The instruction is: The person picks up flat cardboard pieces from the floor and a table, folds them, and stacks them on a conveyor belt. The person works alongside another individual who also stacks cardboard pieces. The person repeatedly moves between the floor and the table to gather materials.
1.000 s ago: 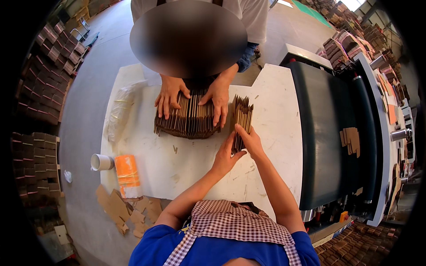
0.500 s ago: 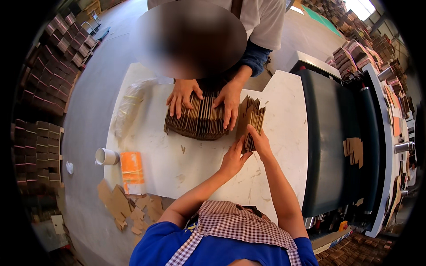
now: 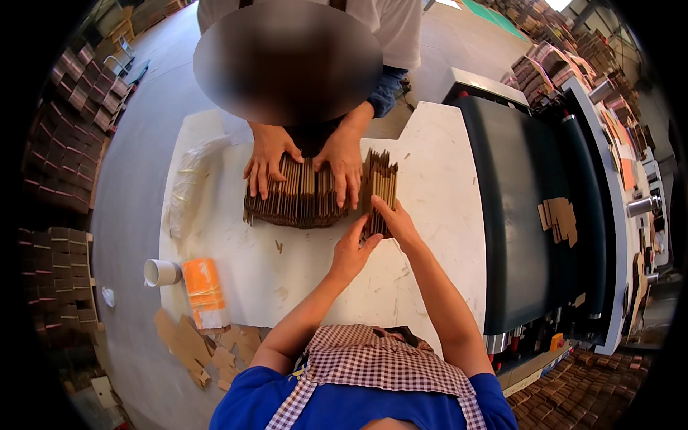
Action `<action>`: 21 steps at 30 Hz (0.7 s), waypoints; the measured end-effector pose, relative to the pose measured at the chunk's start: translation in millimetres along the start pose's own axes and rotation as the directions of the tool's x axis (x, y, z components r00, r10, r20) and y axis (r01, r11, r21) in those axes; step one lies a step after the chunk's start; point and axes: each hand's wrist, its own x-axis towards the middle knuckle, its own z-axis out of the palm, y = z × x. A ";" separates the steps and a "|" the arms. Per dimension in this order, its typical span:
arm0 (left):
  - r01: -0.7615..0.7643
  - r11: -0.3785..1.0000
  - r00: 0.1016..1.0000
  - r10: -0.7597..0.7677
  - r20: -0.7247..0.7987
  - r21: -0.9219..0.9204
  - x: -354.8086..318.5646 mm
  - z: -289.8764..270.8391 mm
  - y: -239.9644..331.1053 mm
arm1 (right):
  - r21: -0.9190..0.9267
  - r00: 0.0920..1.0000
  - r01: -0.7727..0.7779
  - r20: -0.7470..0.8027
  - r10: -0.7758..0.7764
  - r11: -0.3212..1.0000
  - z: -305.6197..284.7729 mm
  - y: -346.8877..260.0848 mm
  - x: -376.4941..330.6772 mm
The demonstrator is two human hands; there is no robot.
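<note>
A small bundle of flat brown cardboard pieces (image 3: 380, 183) stands on edge on the white table (image 3: 430, 165). My left hand (image 3: 352, 251) presses its near left side. My right hand (image 3: 394, 221) holds its near right side. Just to the left lies a bigger row of the same cardboard pieces (image 3: 294, 204), with a co-worker's two hands (image 3: 304, 161) flat on top of it from the far side.
A white roll (image 3: 161, 272) and an orange-wrapped roll (image 3: 204, 290) lie at the table's left front edge, with clear plastic wrap (image 3: 188, 183) behind. Cardboard scraps (image 3: 190, 344) litter the floor. A dark conveyor belt (image 3: 534, 208) with cardboard pieces (image 3: 559, 218) runs on the right. Stacked boxes (image 3: 61, 129) line the left.
My two hands stay on the small bundle beside the big row. The co-worker's hands keep pressing the row. The view has shifted as my head moved.
</note>
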 end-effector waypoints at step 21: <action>-0.219 0.960 0.970 0.233 -0.063 0.176 14.6 -8.1 34.0 | 0.059 0.996 -0.028 0.088 0.023 0.998 -10.3 7.4 6.0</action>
